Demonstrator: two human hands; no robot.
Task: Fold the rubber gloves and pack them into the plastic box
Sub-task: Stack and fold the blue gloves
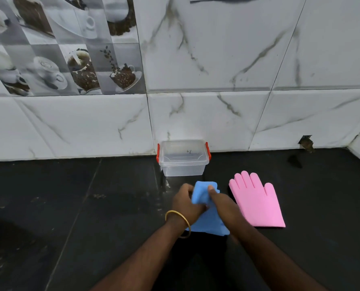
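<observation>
Only marking in view: a small dark handwritten scribble on the lid of the clear plastic box (183, 157), which stands at the table's far edge against the wall. Too small and blurred to read. No other text, labels, brands or numbers.

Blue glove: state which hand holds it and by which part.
Both hands, left hand and right hand, grip the blue glove at its folded far end; the cuff end lies on the counter.
</observation>
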